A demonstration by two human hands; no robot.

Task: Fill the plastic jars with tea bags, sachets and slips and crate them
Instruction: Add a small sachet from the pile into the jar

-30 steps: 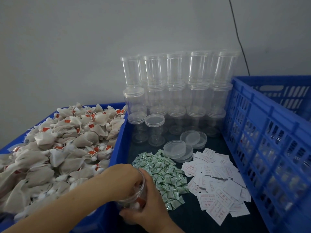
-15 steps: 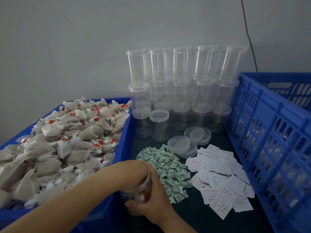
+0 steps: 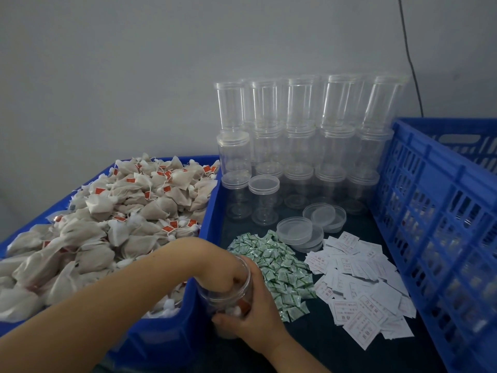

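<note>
Both our hands meet at one clear plastic jar point(image 3: 231, 297), which we hold near the bottom edge of the view, just beside the front corner of the left blue bin point(image 3: 166, 337). Our right hand point(image 3: 255, 308) wraps the jar's side, fingers curled round its lower wall. Our left hand point(image 3: 217, 267) reaches down into the jar's open mouth; its fingers are hidden inside, so we cannot tell whether they pinch anything. Through the wall we see something white and a bit of red at the jar's bottom.

The left bin is heaped with tea bags point(image 3: 113, 224), right against our left forearm. Just right of the jar lie the green sachets point(image 3: 279, 267), then the white slips point(image 3: 360, 286). Behind these sit loose lids point(image 3: 309, 227) and stacked empty jars point(image 3: 304, 141) against the wall. A slatted blue crate point(image 3: 441, 224) stands on the right.
</note>
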